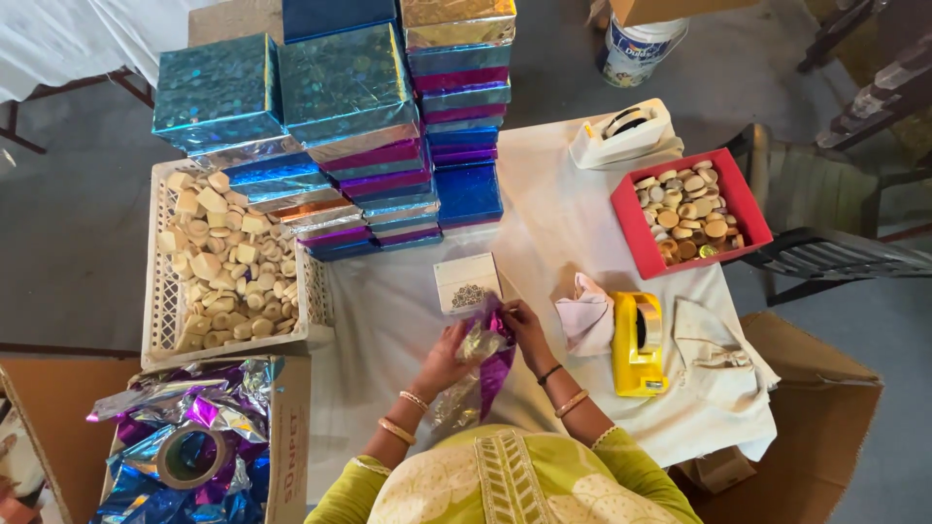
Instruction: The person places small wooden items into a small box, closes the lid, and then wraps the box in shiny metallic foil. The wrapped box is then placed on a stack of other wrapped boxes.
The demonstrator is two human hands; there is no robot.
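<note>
So the biggest thing here is the table (573, 223) with a white cloth over it, and the far left part is loaded with stacks of shiny foil-wrapped boxes (349, 107), blue, purple and gold. Left of those sits a white plastic crate (160, 320) full of small pale round and cube-shaped pieces. Near left, off the table edge, there's a cardboard box (291, 437) stuffed with crumpled foil sheets and a roll of tape (191, 456) on top.

On the right side of the table is a red tray (748, 209) with more little round pieces, and just beyond it a white tape dispenser (626, 131). Closer in, a yellow tape dispenser (638, 344) stands between two crumpled cloths.

Right in front of the person, near centre, both hands are on a purple and gold foil sheet (490, 364). The left hand (445, 361) is curled around the crinkled foil from the left, the right hand (525, 330) pinches its top edge with fingertips. A small white box (466, 283) with a dark pattern sits just beyond the hands, touching the foil.
</note>
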